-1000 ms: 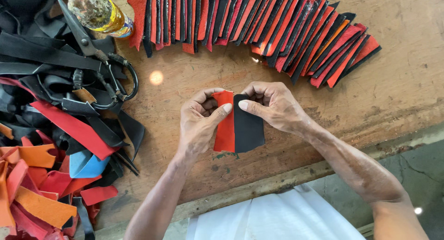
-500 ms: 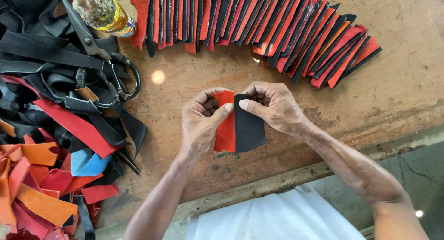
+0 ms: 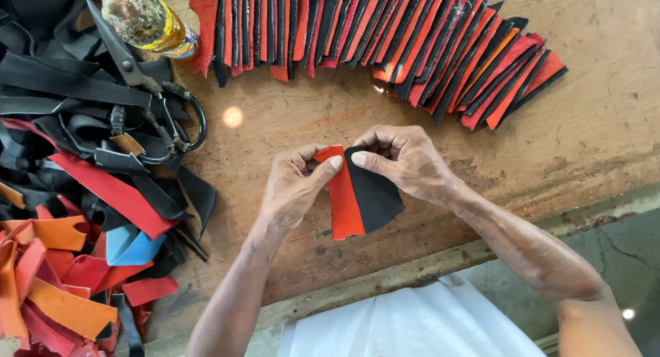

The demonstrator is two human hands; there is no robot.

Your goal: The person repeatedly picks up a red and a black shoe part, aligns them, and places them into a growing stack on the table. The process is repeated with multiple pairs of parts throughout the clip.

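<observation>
Both hands hold a small two-part leather piece above the wooden table (image 3: 564, 151). My left hand (image 3: 292, 185) pinches the red leather strip (image 3: 344, 206) with the thumb on its top edge. My right hand (image 3: 405, 161) presses its thumb on the black leather piece (image 3: 375, 195), which overlaps the red strip's right side. The joined pair stands upright, its lower end near the table's front.
A long overlapping row of red and black leather pieces (image 3: 385, 37) lies along the far side. At left is a heap of black, red, orange and blue scraps (image 3: 82, 219), with large scissors (image 3: 148, 96) on top and a glue bottle (image 3: 148, 24) behind. White cloth (image 3: 412, 326) lies below the table edge.
Both hands and the leather pair stay in nearly the same place; the fingers have only shifted slightly along the top edge.
</observation>
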